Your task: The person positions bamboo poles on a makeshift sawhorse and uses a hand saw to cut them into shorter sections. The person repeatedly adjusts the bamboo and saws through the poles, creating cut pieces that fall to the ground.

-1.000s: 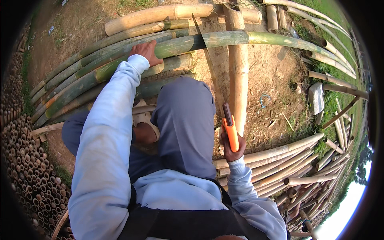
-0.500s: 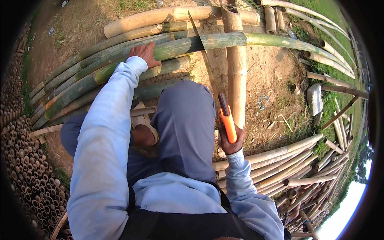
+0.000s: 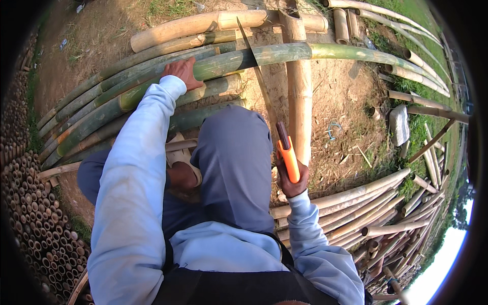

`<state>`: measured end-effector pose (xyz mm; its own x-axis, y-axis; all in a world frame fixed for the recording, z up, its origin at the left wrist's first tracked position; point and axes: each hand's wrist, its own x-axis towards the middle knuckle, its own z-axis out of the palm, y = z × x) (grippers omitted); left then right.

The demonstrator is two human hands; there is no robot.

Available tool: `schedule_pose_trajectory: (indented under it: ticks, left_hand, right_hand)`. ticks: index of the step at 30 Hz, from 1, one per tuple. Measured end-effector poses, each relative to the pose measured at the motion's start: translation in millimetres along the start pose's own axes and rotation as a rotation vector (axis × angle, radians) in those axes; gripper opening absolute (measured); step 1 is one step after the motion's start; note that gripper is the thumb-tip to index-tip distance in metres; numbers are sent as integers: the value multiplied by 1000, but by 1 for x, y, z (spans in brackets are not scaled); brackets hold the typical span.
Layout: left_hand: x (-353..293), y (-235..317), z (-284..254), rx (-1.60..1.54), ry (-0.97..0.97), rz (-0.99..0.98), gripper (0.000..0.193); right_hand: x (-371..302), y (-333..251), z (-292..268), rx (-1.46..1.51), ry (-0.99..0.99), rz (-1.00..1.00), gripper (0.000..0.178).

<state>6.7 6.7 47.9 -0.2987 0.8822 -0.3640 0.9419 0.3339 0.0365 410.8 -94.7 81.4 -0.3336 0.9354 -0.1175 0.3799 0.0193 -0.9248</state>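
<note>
Gripping orange-handled blade [image 3: 264, 96] — right hand [image 3: 291, 182] fingers wrapped | left hand [image 3: 181, 72] fingers pressed flat on green bamboo pole [image 3: 264, 55]

Left hand [image 3: 182, 72] laid palm-down on green bamboo pole [image 3: 244, 58], fingers over its near side. Right hand [image 3: 292, 179] closed round orange handle [image 3: 288, 158] of long knife [image 3: 256, 76]; blade running up and away from that hand, its edge meeting the green pole just right of the left hand. Pale bamboo post [image 3: 299, 91] lying just right of the blade, crossing under the pole. Stack of cut bamboo [image 3: 366, 213] right of the right hand. Bent knee [image 3: 234, 152] between both hands.
</note>
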Motion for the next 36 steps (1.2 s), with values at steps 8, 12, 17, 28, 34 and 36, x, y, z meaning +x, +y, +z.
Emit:
schedule_pose_trajectory:
  ticks: [8, 12, 17, 28, 34, 36]
  left_hand:
    - [-6, 0, -5, -4, -12, -3, 78]
    - [-4, 1, -1, -30, -59, -28, 79]
    - [-4, 5, -4, -9, -5, -23, 72]
    - [-27, 8, 0, 33, 37, 53, 63]
    - [-17, 3, 4, -27, 24, 47, 62]
    - [-15, 3, -2, -24, 17, 48, 63]
  right_hand:
    - [24, 29, 22, 131, 20, -1, 17]
    - [-64, 4, -7, 37, 40, 92, 33]
    - [63, 11, 25, 59, 42, -22, 18]
    - [62, -5, 34, -40, -9, -44, 35]
    - [83, -13, 32, -49, -37, -36, 35]
    - [85, -23, 31, -73, -20, -20, 35]
